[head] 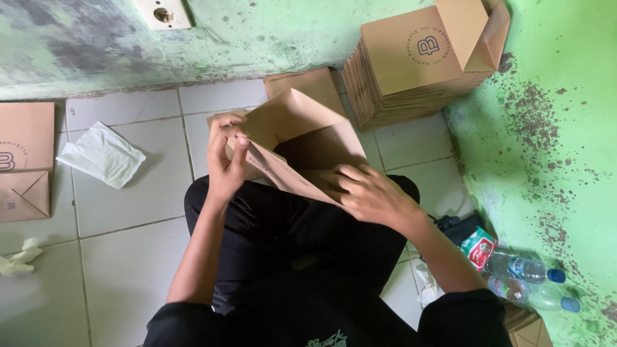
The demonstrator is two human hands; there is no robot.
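Observation:
A brown paper bag [292, 125] stands open over my lap, its mouth facing me. My left hand [225, 157] pinches the bag's left edge between thumb and fingers. My right hand [373, 193] presses flat on the bag's lower right flap, fingers spread over the fold. I sit cross-legged in black trousers [270, 225] on a white tiled floor [128, 257].
A tall stack of flat brown bags [411, 71] leans in the far right corner against green walls. More flat bags [22, 160] lie at the left edge. A white cloth [103, 154] lies on the tiles. Two plastic bottles [527, 279] and a small packet [479, 247] rest by my right elbow.

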